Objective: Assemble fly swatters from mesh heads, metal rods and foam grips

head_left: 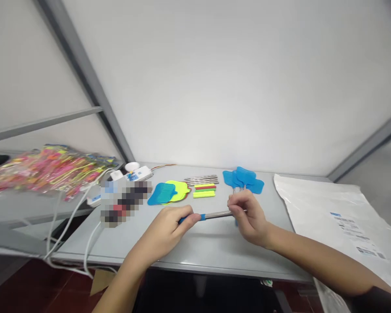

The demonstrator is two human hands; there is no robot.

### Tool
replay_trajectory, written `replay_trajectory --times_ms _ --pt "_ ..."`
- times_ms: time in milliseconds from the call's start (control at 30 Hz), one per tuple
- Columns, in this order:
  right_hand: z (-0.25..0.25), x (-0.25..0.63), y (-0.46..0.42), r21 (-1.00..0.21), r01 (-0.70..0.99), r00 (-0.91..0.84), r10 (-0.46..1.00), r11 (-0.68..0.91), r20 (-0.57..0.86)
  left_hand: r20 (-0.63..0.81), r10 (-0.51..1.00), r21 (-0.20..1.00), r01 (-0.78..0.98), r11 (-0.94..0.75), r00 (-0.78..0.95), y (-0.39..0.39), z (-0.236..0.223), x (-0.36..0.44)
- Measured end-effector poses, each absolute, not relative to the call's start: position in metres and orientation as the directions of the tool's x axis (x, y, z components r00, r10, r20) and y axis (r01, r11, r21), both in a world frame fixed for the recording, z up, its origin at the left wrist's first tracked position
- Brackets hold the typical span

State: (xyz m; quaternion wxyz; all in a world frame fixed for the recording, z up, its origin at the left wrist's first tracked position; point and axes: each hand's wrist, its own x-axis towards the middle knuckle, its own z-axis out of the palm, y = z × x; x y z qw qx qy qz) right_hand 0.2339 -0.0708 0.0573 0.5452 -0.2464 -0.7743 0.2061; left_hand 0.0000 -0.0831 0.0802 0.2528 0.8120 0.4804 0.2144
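Note:
My left hand [169,228] is closed around the blue grip at one end of a thin metal fly swatter rod [217,214]. My right hand [250,219] pinches the rod's other end between thumb and fingers. The rod lies nearly level across the front of me, above the table. Just behind my right hand are several blue fly swatters [244,177], their heads overlapping and their metal rods partly hidden by the hand. Loose swatter heads, one blue [162,194] and some yellow [180,190], form a pile to the left.
Several bare metal rods [201,180] lie beside coloured grips [204,191] on the grey table [195,250]. Bagged colourful items [52,167] and a power strip [140,174] with white cables are at left. A large white package [332,213] covers the right side. A pale wall stands behind.

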Motion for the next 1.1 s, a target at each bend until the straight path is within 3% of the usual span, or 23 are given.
replay_trajectory --times_ms 133,200,267,367,467,667,833,933,1000,1033,1100 --pt "0.046 0.173 -0.05 -0.67 0.149 -0.561 0.62 0.727 0.548 -0.052 0.885 0.686 0.661 -0.305 0.462 -0.095 0.078 -0.051" --pt "0.037 0.141 -0.025 -0.662 0.225 -0.631 0.625 0.715 0.46 -0.076 0.899 0.722 0.646 -0.249 0.431 -0.096 0.076 -0.076" --pt "0.027 0.111 0.008 -0.557 0.429 -0.619 0.681 0.711 0.391 -0.089 0.917 0.742 0.64 -0.199 0.389 -0.095 0.071 -0.1" --pt "0.013 0.074 0.053 -0.424 0.543 -0.649 0.682 0.725 0.337 -0.111 0.94 0.766 0.631 -0.126 0.322 -0.09 0.06 -0.13" --pt "0.001 0.05 0.072 -0.329 0.517 -0.749 0.604 0.79 0.273 -0.121 0.956 0.817 0.574 -0.058 0.269 -0.089 0.048 -0.147" --pt "-0.02 0.037 0.056 0.016 0.462 -0.881 0.457 0.887 0.125 -0.165 0.972 0.919 0.383 0.09 0.165 -0.095 0.026 -0.153" --pt "-0.013 0.052 0.04 0.117 0.362 -0.906 0.32 0.925 0.277 -0.195 0.974 0.969 0.177 0.172 0.12 -0.097 0.014 -0.15" --pt "0.019 0.081 0.027 -0.083 0.432 -0.749 0.409 0.898 0.521 -0.182 0.969 0.983 0.067 0.173 0.167 -0.097 0.019 -0.139" --pt "0.05 0.108 0.016 -0.397 0.494 -0.457 0.62 0.773 0.638 -0.141 0.963 0.99 0.03 0.138 0.231 -0.096 0.028 -0.125" --pt "0.065 0.122 0.01 -0.572 0.45 -0.251 0.712 0.686 0.656 -0.118 0.957 0.993 0.027 0.115 0.265 -0.095 0.033 -0.116" --pt "0.092 0.148 -0.004 -0.808 0.098 0.092 0.803 0.581 0.589 -0.078 0.94 0.997 0.042 0.068 0.333 -0.093 0.043 -0.094"
